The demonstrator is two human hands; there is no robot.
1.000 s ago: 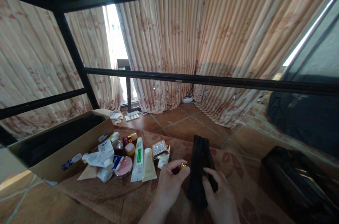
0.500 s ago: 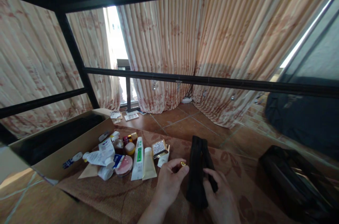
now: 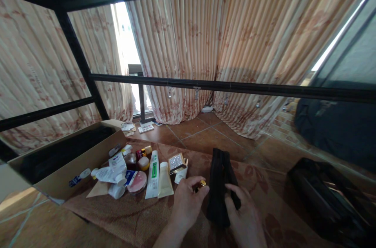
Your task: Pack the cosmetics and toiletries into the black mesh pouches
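Hardly anything has moved: the left hand (image 3: 188, 201) pinches a small gold item (image 3: 203, 183) beside the black pouch (image 3: 216, 193), which the right hand (image 3: 246, 211) grasps, pointing toward the far edge of the brown cloth (image 3: 138, 220).

And there's the daylight, burning out to white at the window gap (image 3: 125, 36) while the floral curtains (image 3: 182, 44) glow warmly! Down low it's dim, the black pouch (image 3: 216, 189) losing detail in shadow. A sparkle off the glittery compact (image 3: 176, 161), soft lettering on the green-and-white tube (image 3: 152, 181), stretched edges all round.
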